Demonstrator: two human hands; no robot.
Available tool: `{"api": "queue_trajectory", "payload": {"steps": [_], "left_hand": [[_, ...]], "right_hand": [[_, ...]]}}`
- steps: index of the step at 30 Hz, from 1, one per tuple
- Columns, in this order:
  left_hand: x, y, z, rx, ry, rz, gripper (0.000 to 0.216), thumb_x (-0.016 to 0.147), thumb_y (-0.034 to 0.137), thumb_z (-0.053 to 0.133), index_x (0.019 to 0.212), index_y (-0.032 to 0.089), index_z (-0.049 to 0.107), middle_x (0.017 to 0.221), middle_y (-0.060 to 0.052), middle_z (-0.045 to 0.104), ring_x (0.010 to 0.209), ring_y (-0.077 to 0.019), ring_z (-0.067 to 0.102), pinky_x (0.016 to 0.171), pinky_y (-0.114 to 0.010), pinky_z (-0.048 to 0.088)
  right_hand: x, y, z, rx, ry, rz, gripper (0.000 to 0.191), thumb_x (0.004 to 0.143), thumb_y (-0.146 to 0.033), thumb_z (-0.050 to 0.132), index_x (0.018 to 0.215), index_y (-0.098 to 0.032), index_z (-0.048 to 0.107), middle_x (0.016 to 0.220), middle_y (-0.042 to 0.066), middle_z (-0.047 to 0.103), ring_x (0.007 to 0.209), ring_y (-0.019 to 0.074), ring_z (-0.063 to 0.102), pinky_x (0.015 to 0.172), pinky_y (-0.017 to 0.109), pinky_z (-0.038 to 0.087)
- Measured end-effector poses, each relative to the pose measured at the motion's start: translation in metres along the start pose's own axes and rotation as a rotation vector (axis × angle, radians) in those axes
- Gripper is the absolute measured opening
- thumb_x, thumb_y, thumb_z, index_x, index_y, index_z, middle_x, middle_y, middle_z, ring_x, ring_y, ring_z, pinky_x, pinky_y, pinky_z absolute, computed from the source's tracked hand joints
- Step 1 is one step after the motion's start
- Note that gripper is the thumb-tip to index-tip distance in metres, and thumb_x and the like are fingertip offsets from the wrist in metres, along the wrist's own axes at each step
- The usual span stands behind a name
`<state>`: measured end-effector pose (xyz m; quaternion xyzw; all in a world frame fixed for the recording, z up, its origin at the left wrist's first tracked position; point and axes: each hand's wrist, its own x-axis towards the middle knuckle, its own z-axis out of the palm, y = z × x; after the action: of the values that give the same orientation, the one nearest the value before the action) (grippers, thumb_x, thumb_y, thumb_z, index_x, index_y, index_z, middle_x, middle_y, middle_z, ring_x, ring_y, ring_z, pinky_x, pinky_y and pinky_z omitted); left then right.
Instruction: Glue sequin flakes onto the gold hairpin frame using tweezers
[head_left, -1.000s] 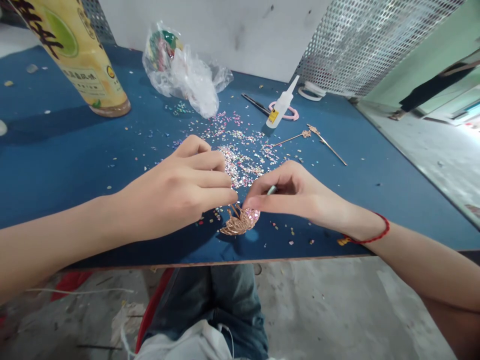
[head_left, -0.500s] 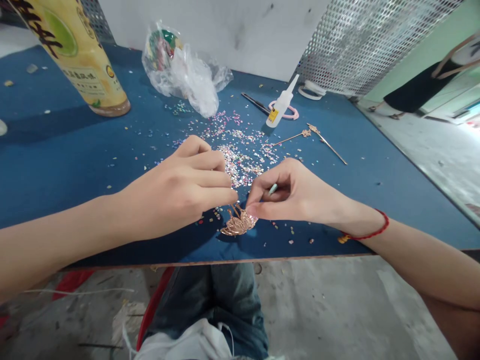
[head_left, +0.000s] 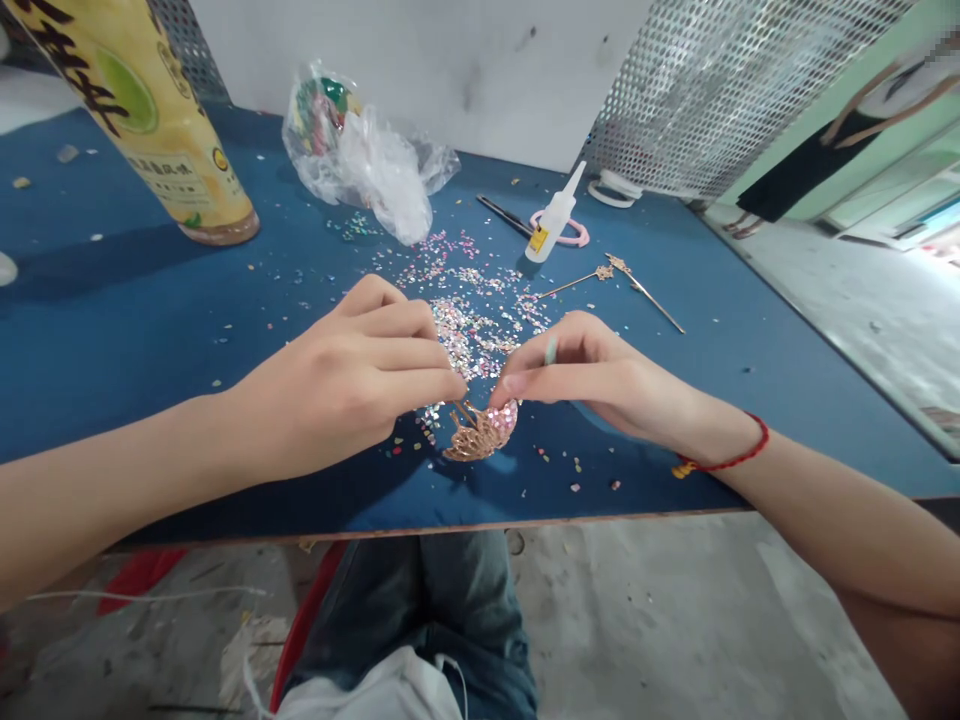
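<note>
A rose-gold openwork metal ornament [head_left: 471,442] with thin prongs is just above the table's front edge. Pink glittery sequins [head_left: 501,418] cover its right end; bare metal shows on the left. My left hand [head_left: 352,375] pinches the prongs between thumb and fingertips, its other fingers curled. From the right, my right hand [head_left: 585,370] has thumb and forefinger pinched together at the sequined end, touching it. A short length of a pale green stick [head_left: 551,350] shows among its fingers; the rest is hidden. Loose sequins [head_left: 472,335] lie spread behind both hands.
Behind the sequins stand a small white glue bottle [head_left: 553,220], a pink ring-shaped item [head_left: 577,238] and a dark pen-like tool [head_left: 504,214]. Two gold hairpin sticks [head_left: 652,300] lie to the right. A drink bottle [head_left: 172,150] and a plastic bag [head_left: 390,180] are farther back. Another person [head_left: 817,150] stands away.
My right hand has lifted and turned slightly, its fingers straighter, and more pink sequins show on the ornament's right end. The pale green stick has shifted up. My left hand keeps its pinch.
</note>
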<state>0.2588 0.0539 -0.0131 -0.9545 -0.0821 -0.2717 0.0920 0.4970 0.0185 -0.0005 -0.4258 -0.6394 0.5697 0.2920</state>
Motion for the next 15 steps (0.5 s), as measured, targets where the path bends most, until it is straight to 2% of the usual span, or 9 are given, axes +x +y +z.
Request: {"api": "queue_trajectory", "payload": {"steps": [4,9,15], "left_hand": [[-0.002,-0.0032,0.0016,0.052,0.043,-0.058,0.038,0.089,-0.003,0.038,0.094,0.023,0.065,0.082,0.003,0.072,0.082,-0.0144,0.06,0.076,-0.03,0.044],[-0.0034,-0.0055,0.0047,0.088,0.117,-0.144,0.037,0.086,-0.003,0.042,0.091,0.021,0.07,0.079,0.003,0.072,0.078,-0.0128,0.063,0.07,-0.024,0.047],[-0.0032,-0.001,0.0024,0.135,0.104,-0.207,0.042,0.084,-0.005,0.042,0.096,0.02,0.073,0.086,0.002,0.076,0.08,-0.0106,0.069,0.068,-0.019,0.049]], "right_hand": [[0.0015,-0.0011,-0.0039,0.008,0.085,-0.04,0.012,0.071,-0.024,0.075,0.06,-0.019,0.077,0.048,-0.003,0.056,0.047,0.0058,0.039,0.047,0.025,0.027],[0.0026,0.0006,-0.0054,0.031,0.149,-0.056,0.005,0.069,-0.022,0.078,0.065,-0.018,0.078,0.065,0.001,0.07,0.057,0.0091,0.052,0.056,0.026,0.039],[0.0029,0.004,-0.0059,-0.03,0.226,-0.097,0.01,0.073,-0.029,0.079,0.071,-0.018,0.08,0.063,0.001,0.067,0.057,0.0088,0.049,0.056,0.026,0.036]]}}
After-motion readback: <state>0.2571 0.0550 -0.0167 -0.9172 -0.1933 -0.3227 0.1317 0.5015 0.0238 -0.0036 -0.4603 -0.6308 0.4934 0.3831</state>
